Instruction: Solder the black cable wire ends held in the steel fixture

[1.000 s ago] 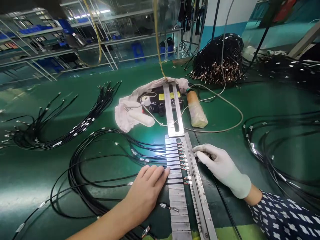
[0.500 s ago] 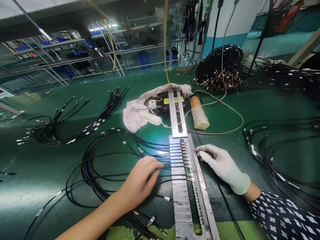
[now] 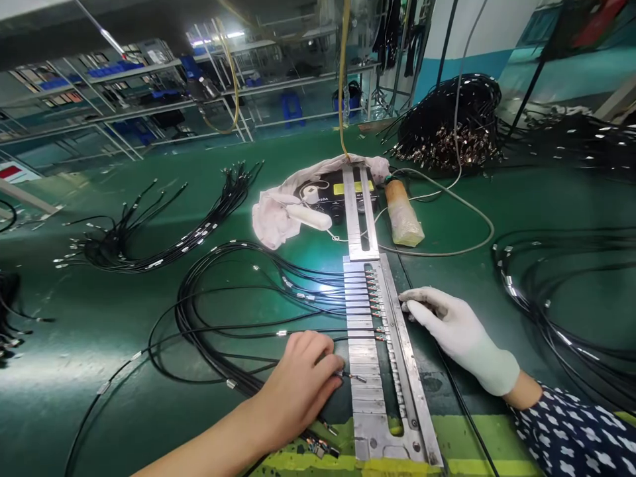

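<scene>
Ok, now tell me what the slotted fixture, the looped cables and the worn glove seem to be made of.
Slotted fixture: metal, perhaps aluminium or steel; grey, with a dull sheen and dark marks.
Looped cables: probably rubber or plastic outside; smooth, black, bending in soft curves.
Worn glove: seemingly thin, stretchy fabric; matt white, fitting closely, with grey smudges; exact fibre unclear.

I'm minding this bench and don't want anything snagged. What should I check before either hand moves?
1. Left hand at a cable end: ok.
2. Left hand's grip on it firm: cannot tell.
3. Right hand gloved, beside the metal fixture: ok.
4. Several cable tips lined up in a row on the fixture's far part: ok.
5. Those tips firmly seated: cannot tell.
6. Loose connectors well away from the left forearm: not ok, they lie close by.
</scene>
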Available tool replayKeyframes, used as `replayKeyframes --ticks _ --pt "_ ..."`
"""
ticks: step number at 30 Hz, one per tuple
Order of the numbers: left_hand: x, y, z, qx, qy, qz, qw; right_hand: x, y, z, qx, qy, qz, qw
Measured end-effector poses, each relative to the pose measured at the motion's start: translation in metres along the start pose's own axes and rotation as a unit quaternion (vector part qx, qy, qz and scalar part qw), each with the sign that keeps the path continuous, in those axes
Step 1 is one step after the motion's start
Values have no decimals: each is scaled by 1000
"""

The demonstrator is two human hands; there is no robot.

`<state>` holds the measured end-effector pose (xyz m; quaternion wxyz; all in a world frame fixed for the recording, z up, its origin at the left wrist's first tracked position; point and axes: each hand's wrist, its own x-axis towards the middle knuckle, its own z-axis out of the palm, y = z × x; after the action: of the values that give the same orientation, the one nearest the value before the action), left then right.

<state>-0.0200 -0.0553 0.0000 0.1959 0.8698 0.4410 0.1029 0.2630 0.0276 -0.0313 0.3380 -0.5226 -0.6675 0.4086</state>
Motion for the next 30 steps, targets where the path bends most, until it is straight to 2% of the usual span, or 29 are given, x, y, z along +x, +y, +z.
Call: replayKeyframes --ticks 3,8,11,13,17,20,23,27,30 --pt "-7 -7 -1 14 25 -15 999 -3 -3 -1 1 -2 12 1000" --pt "-49 -39 -17 95 69 -11 993 2 -5 -3 14 -6 -4 1000" --pt "-64 -47 -22 127 107 6 986 3 -4 -2 25 -2 -2 1000" --pt "-60 -41 -19 108 114 7 988 3 -3 -1 33 0 3 999" --pt "-28 -17 -5 59 75 54 994 1 -4 -2 15 1 7 1000" --pt "-13 -11 -1 57 65 69 994 -1 -5 -4 -2 -1 0 1000" --pt "-18 -20 -4 86 68 56 992 -1 -5 -4 -4 -2 -9 1000" --pt "-32 -29 -11 156 121 33 980 2 -6 -3 -6 -4 -16 1000" --pt "-28 -23 -9 132 91 42 986 2 -8 -3 -6 0 -13 1000"
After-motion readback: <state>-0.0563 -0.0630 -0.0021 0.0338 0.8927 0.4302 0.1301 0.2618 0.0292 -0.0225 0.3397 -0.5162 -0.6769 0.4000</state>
